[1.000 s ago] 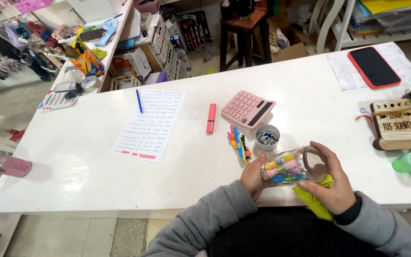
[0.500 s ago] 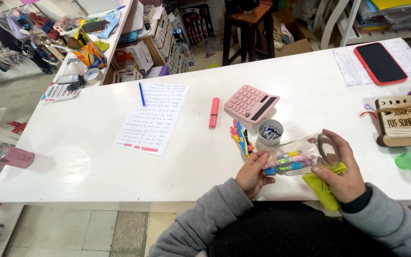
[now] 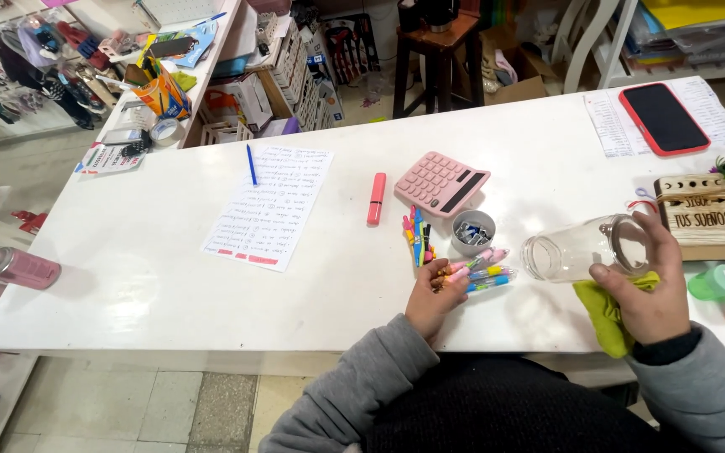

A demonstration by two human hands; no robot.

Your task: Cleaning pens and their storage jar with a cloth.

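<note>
Since 0.5 s ago the markers have left the jar: then both hands held it over the table edge with the coloured markers inside, now the jar (image 3: 585, 247) lies tipped on its side, looks empty, and the markers sit in the left hand. Left hand (image 3: 434, 298) is closed around a bundle of small pastel markers (image 3: 476, 273), knuckles down on the white table (image 3: 127, 277), tips fanned toward the jar. Bundled grip keeps them from rolling off. Right hand (image 3: 644, 289) is curled over one end of the clear glass jar, thumb under, fingers over the rim, holding it near horizontal just above the tabletop; it also seems to pinch a yellow-green cloth (image 3: 606, 315) beneath the palm, though the hand hides how the cloth is held. Side-on hold keeps the jar's inside open to view and reach. Just beside the left hand: a second loose pile of bright markers (image 3: 417, 239) and a small grey cup (image 3: 472, 232) of clips. Farther up: pink calculator (image 3: 442, 183), coral marker (image 3: 376, 198), written sheet (image 3: 270, 205) with a blue pen (image 3: 251, 164). Red phone (image 3: 663, 117) and a wooden plaque (image 3: 698, 214) sit to the right, well apart from the markers.
</note>
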